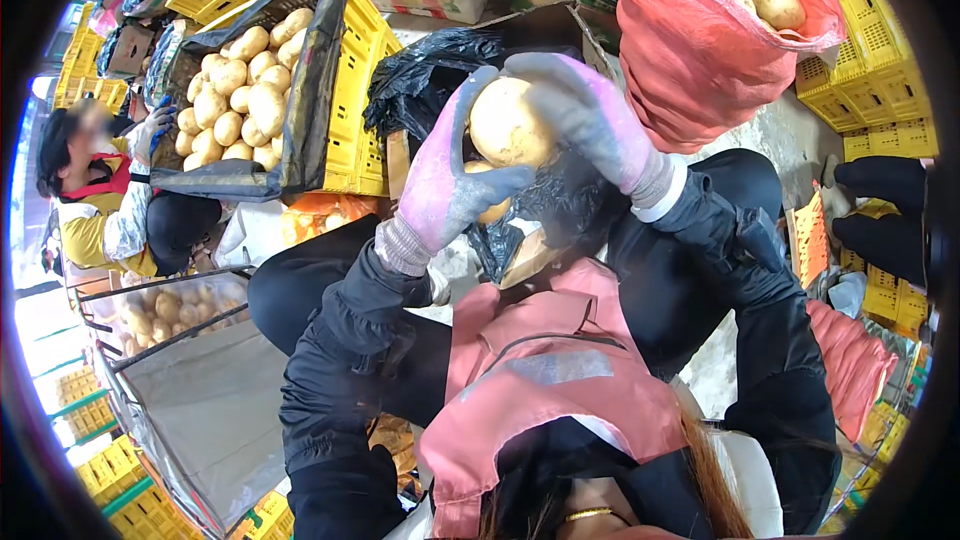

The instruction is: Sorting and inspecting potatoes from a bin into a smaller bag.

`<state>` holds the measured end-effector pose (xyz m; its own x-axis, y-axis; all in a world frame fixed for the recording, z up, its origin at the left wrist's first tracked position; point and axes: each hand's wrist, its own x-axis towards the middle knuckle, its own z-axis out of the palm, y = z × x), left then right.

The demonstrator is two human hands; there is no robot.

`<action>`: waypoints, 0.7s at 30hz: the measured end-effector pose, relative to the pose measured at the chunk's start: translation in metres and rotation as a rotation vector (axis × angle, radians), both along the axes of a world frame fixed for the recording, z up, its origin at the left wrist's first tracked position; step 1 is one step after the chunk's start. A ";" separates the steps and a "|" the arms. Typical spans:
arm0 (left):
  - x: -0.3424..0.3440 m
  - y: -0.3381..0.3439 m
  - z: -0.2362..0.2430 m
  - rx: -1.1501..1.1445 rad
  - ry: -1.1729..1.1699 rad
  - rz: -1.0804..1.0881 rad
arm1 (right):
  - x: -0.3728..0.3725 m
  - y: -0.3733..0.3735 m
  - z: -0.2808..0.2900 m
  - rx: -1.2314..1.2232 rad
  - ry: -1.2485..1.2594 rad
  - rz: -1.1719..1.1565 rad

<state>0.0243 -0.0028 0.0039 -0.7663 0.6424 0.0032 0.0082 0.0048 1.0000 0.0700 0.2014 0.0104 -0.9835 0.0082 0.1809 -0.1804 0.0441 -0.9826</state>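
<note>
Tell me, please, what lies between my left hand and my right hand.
In the head view, a large pale potato lies between the left hand and the right hand; below it, a second potato shows partly.

- Round pale-yellow potato (508,122): smooth skin, faint sheen.
- Pink-and-grey fabric gloves (432,180): matt; cuffs ribbed knit.
- Crumpled black plastic film (425,70): glossy, wrinkled.
- Bulging red sack (690,55): woven-looking, matt, creased.
- Yellow slotted crate (362,80): hard plastic, smooth to my eye.
- Pink cloth apron (560,415): matt, softly creased.
</note>
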 end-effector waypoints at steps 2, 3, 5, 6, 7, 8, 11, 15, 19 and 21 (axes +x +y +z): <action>0.002 -0.004 0.001 -0.067 0.063 -0.062 | -0.001 -0.006 -0.007 -0.057 -0.101 -0.018; 0.005 -0.006 0.002 -0.104 0.115 -0.040 | -0.001 -0.009 -0.011 -0.029 -0.146 0.004; 0.005 -0.010 0.004 -0.077 0.070 -0.077 | -0.012 -0.009 -0.023 -0.141 -0.144 -0.150; 0.001 -0.014 0.005 -0.083 0.038 -0.116 | -0.020 -0.003 -0.029 -0.219 -0.191 -0.068; -0.004 -0.015 0.005 -0.037 -0.043 -0.056 | -0.028 0.000 -0.038 -0.288 -0.238 0.006; -0.013 -0.022 0.005 0.057 -0.175 0.019 | -0.032 0.002 -0.051 -0.222 -0.290 -0.007; -0.068 -0.055 0.007 0.243 -0.321 0.236 | -0.044 0.003 -0.100 -0.167 -0.552 0.066; -0.158 -0.143 0.002 0.502 -0.655 0.498 | -0.043 -0.015 -0.197 0.044 -0.752 0.075; -0.187 -0.208 -0.015 0.195 -0.330 0.811 | -0.045 -0.003 -0.298 0.024 -1.028 0.093; -0.184 -0.206 -0.015 0.028 0.031 0.837 | -0.055 0.003 -0.332 0.190 -1.127 -0.097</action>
